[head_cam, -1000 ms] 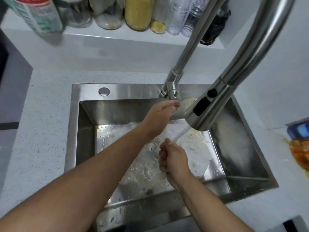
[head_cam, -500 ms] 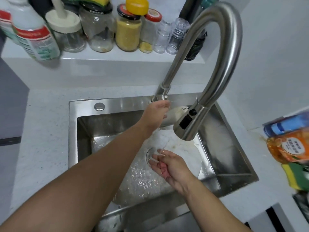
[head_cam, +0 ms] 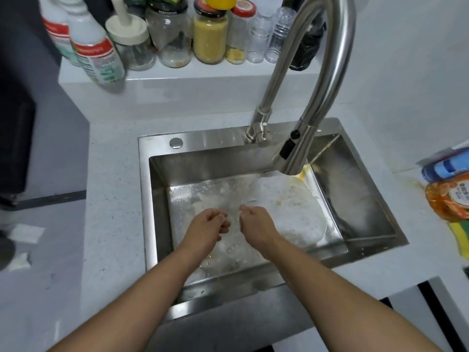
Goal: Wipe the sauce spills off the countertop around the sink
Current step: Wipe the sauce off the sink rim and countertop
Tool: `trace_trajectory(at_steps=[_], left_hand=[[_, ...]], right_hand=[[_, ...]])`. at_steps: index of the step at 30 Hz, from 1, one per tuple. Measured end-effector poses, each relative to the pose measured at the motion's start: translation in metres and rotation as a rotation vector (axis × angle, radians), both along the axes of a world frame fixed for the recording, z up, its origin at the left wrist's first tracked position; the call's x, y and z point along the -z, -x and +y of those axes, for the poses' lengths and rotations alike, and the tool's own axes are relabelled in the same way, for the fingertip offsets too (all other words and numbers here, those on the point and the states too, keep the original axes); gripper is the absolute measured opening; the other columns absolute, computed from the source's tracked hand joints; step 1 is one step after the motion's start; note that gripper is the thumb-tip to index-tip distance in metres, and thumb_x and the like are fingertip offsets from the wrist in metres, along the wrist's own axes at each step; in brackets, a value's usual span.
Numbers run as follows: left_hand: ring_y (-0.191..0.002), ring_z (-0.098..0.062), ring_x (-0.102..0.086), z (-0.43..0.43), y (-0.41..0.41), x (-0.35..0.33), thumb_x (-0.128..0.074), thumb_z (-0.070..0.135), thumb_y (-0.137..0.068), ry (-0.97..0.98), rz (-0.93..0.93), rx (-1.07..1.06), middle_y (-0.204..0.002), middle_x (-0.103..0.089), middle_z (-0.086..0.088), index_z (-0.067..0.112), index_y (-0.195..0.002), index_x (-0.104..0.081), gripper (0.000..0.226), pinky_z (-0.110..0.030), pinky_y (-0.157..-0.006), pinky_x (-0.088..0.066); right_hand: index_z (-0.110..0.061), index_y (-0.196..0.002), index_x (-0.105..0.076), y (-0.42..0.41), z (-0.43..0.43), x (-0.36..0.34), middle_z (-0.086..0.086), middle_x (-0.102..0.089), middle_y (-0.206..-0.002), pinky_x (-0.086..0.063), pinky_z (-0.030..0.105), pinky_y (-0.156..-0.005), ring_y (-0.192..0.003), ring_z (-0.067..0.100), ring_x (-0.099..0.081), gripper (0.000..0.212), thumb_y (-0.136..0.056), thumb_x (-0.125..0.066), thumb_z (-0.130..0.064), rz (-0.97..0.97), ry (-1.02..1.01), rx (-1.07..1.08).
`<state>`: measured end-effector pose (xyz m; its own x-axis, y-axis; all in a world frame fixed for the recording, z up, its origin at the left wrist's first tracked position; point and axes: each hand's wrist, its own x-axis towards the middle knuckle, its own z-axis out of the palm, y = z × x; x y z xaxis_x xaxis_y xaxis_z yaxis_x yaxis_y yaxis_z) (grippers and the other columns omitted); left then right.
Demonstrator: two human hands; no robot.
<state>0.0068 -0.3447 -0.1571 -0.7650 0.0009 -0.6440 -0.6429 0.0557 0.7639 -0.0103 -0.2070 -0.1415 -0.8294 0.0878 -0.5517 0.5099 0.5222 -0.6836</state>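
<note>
Both hands low in the sink [head_cam: 143,199]: left grip [head_cam: 208,224] and right grip [head_cam: 256,219] loosely curled, holding nothing. Sauce [head_cam: 415,184] stains the counter [head_cam: 114,199] right of the sink, beside the orange bottle [head_cam: 449,199]. It looks thin, likely sticky. The sponge [head_cam: 460,240] nearby should be soft and light; pinch its edges. The frame cuts off sponge and bottle, so the stain's reach is unclear.

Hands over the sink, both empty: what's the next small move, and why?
Probably reach the right hand to the sponge at the right edge. Both it and the left hand hold nothing, and an orange-brown stain shows on the countertop right of the sink, beside the bottle.
</note>
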Motion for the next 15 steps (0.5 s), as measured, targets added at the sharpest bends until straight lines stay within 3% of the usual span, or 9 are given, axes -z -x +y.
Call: trace_trajectory(at_steps=[3,6,9,11,13,15], left_hand=[[-0.089,-0.022,-0.067,-0.003,-0.016,-0.005,-0.048,0.016,-0.103,0.011,-0.031,0.012,-0.102,-0.073,-0.012,0.013,-0.107,-0.065,0.017,-0.037,-0.081,-0.051],[-0.090,-0.023,-0.067,0.001,-0.023,-0.015,-0.048,0.019,-0.103,0.011,-0.047,0.033,-0.103,-0.071,-0.012,0.015,-0.107,-0.065,0.017,-0.041,-0.085,-0.054],[-0.089,-0.024,-0.068,0.015,-0.029,-0.033,-0.050,0.022,-0.104,-0.060,-0.070,0.071,-0.105,-0.070,-0.014,0.013,-0.112,-0.062,0.017,-0.043,-0.090,-0.056],[-0.088,-0.024,-0.070,0.030,-0.033,-0.047,-0.052,0.026,-0.104,-0.152,-0.067,0.091,-0.103,-0.072,-0.013,0.011,-0.117,-0.061,0.022,-0.040,-0.085,-0.058],[-0.088,-0.023,-0.071,0.046,-0.037,-0.059,-0.055,0.028,-0.103,-0.223,-0.035,0.111,-0.105,-0.072,-0.014,0.009,-0.119,-0.062,0.026,-0.035,-0.078,-0.059],[-0.087,-0.024,-0.071,0.064,-0.040,-0.072,-0.061,0.025,-0.100,-0.279,0.004,0.096,-0.109,-0.070,-0.019,0.008,-0.118,-0.061,0.025,-0.035,-0.077,-0.061]], right_hand=[[-0.007,-0.070,-0.054,-0.004,0.000,0.008,0.009,-0.054,-0.071,-0.040,0.033,-0.063,-0.065,0.021,-0.047,0.036,-0.103,-0.039,-0.013,-0.034,-0.018,0.058],[-0.009,-0.063,-0.047,-0.008,0.005,0.002,0.005,-0.046,-0.058,-0.031,0.027,-0.050,-0.054,0.018,-0.040,0.039,-0.101,-0.040,-0.010,-0.056,0.019,0.172],[-0.006,-0.072,-0.060,-0.016,0.014,-0.022,0.008,-0.059,-0.057,-0.037,0.029,-0.052,-0.054,0.023,-0.050,0.041,-0.104,-0.038,-0.017,-0.113,0.294,0.249],[-0.004,-0.096,-0.072,-0.025,0.024,-0.040,0.011,-0.074,-0.087,-0.047,0.037,-0.074,-0.082,0.027,-0.066,0.038,-0.106,-0.040,-0.024,-0.143,0.525,0.343],[-0.004,-0.120,-0.069,-0.036,0.038,-0.063,0.010,-0.070,-0.117,-0.047,0.037,-0.086,-0.107,0.029,-0.063,0.034,-0.102,-0.045,-0.020,-0.134,0.720,0.448],[-0.007,-0.132,-0.062,-0.044,0.057,-0.085,0.007,-0.068,-0.126,-0.048,0.033,-0.087,-0.109,0.023,-0.063,0.038,-0.098,-0.049,-0.015,-0.093,0.855,0.493]])
